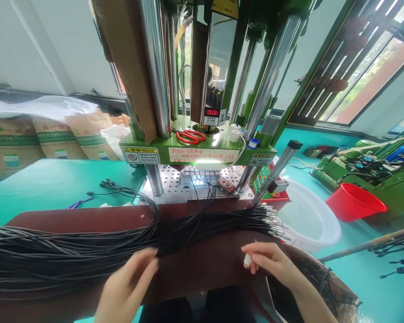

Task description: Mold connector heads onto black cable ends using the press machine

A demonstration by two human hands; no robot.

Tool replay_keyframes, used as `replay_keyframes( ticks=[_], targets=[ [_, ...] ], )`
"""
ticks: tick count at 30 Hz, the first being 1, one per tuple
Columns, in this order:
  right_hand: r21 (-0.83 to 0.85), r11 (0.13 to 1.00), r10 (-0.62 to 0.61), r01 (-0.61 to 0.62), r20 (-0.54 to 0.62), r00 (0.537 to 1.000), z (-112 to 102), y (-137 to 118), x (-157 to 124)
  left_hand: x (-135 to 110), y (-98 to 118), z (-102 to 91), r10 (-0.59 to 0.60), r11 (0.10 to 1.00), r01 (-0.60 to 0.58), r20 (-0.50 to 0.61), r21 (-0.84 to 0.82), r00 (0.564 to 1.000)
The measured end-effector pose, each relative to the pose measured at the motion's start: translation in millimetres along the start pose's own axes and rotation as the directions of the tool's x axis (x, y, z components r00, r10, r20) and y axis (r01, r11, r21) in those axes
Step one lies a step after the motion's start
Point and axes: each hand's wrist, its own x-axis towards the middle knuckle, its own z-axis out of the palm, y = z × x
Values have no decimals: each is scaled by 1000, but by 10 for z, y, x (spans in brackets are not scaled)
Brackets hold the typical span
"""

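My left hand [129, 280] hovers over the brown work board [205, 260], close to the near edge of a thick bundle of black cables [81, 246]. Its fingers are stretched out, slightly blurred, with nothing visible in them. Off to the right, my right hand [272, 262] is closed with its fingertips together around a small white piece [247, 259], too small to name. The bundle's light-coloured ends [272, 220] lie just beyond that hand. Several cables run up from the bundle into the lit mould [198, 178] of a green press [188, 154].
Red-handled scissors [190, 136] lie on the press plate. More cable ends [112, 185] rest on the green table [54, 179] at left, before paper sacks [13, 143]. To the right stand a white tub [309, 215], a red bucket [357, 202] and an open bag [309, 273].
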Motion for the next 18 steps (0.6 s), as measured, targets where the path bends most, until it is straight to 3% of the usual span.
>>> replay_keyframes(
  ticks=[2, 4, 6, 8, 11, 18],
  targets=[
    [-64, 997, -48, 41, -109, 993, 126, 83, -111, 627, 359, 165, 153, 977, -163, 78, 139, 985],
    [-158, 985, -91, 64, -169, 981, 254, 155, -169, 1253, 604, 421, 189, 932, -216, 120, 290, 975],
    [-255, 965, -118, 62, -209, 971, 346, 214, -220, 1766, 712, 686, 138, 882, -164, 89, 441, 986],
    [-335, 941, -140, 53, -239, 961, 384, 263, -280, 2111, 715, 891, 88, 843, -97, 43, 529, 995],
    [-385, 921, -168, 54, -270, 948, 369, 321, -361, 2360, 640, 1053, 74, 816, -71, 18, 574, 997],
    [-391, 917, -225, 78, -346, 911, 371, 460, -356, 2502, 558, 1161, 101, 749, -94, 27, 656, 995]
  ],
)
